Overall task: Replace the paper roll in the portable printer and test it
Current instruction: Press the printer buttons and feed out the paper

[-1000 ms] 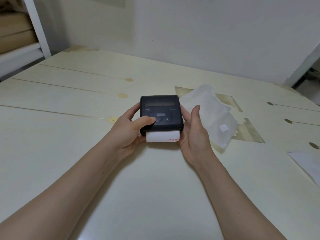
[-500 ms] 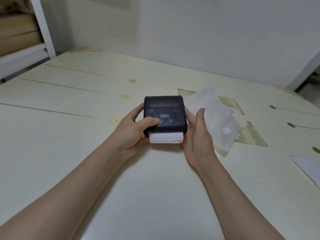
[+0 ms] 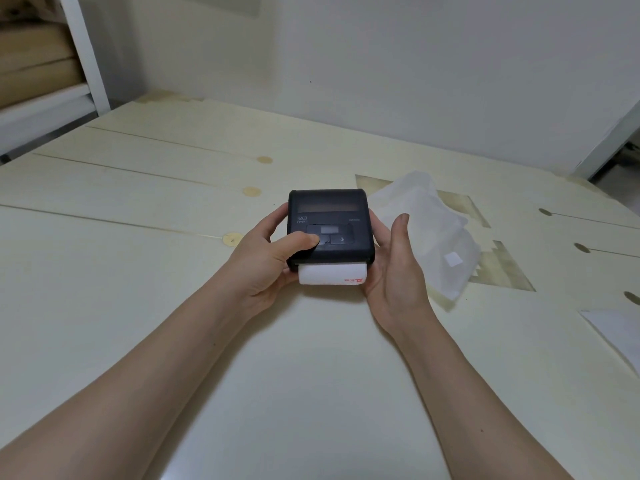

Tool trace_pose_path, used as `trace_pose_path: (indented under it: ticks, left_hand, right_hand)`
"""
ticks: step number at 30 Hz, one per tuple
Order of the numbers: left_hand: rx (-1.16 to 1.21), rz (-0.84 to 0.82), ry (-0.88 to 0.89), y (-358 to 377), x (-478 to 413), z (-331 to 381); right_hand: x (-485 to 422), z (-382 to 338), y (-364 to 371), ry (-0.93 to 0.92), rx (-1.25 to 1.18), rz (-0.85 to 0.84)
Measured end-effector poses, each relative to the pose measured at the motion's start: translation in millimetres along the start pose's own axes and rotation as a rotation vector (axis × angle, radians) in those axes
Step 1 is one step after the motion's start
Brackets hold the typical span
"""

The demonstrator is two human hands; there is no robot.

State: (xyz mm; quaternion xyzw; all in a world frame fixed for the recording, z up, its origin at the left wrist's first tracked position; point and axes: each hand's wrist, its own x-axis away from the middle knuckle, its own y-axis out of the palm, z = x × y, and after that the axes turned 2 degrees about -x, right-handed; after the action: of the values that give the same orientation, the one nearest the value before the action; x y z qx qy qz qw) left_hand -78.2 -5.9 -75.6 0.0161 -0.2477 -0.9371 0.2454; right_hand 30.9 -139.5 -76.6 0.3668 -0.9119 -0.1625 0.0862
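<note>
A small black portable printer sits in both my hands just above the pale table, its lid closed. White paper with a red mark at its right corner sticks out of the near slot. My left hand grips the printer's left side, and its thumb lies on the button panel left of the small screen. My right hand cups the right side with the thumb raised, fingers hidden under the printer.
A crumpled white translucent wrapper lies right of the printer. A white sheet lies at the right edge of the cream table. A white shelf post stands at the far left; the wall is behind.
The printed paper strip has come a little further out of the slot. Both hands and the printer stay in the same hold; the view has shifted slightly.
</note>
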Motion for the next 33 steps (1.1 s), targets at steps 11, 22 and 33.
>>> trace_pose_path:
  ticks: [11,22,33]
  left_hand:
    - [-0.010,0.007,-0.003,0.3,0.2,-0.2]
    - [-0.044,0.018,0.004,1.5,1.0,0.5]
    - [-0.069,0.022,0.010,2.6,2.5,1.2]
  right_hand:
    - [0.7,0.3,-0.5,-0.006,0.006,-0.006]
    - [1.7,-0.5,0.1,-0.004,0.001,0.000]
    - [3.6,-0.9,-1.3,-0.013,0.014,-0.002]
